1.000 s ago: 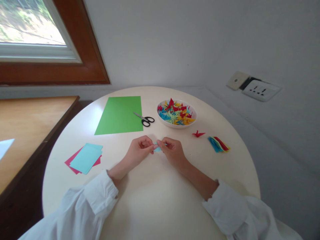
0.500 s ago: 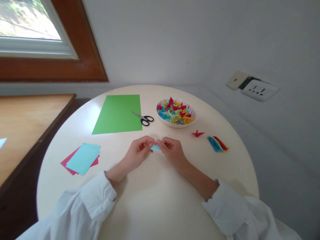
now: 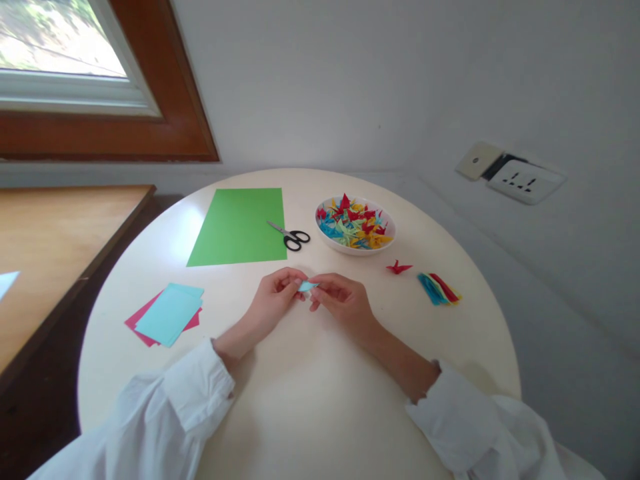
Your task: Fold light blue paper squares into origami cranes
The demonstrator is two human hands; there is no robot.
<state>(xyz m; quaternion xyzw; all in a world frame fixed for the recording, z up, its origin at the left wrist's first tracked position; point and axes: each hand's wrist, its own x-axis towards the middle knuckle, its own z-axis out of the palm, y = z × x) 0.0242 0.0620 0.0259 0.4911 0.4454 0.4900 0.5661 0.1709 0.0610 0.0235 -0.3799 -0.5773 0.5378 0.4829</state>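
Between my two hands is a small folded piece of light blue paper, held just above the middle of the round white table. My left hand pinches its left side between thumb and fingers. From the other side, my right hand grips the paper's right end, with thumb and forefinger closed on it. The fingers hide part of the folds. Beyond my hands, black-handled scissors lie partly over a green sheet.
A white bowl of colourful paper cranes stands at the back right. Near it lie a red paper crane and a bundle of coloured paper pieces. Light blue sheets rest over pink paper at left.
The blue paper has tilted and shows a narrower face. My right hand's fingers have shifted their grip along its right end, some lower fingers now showing. The view has moved slightly.
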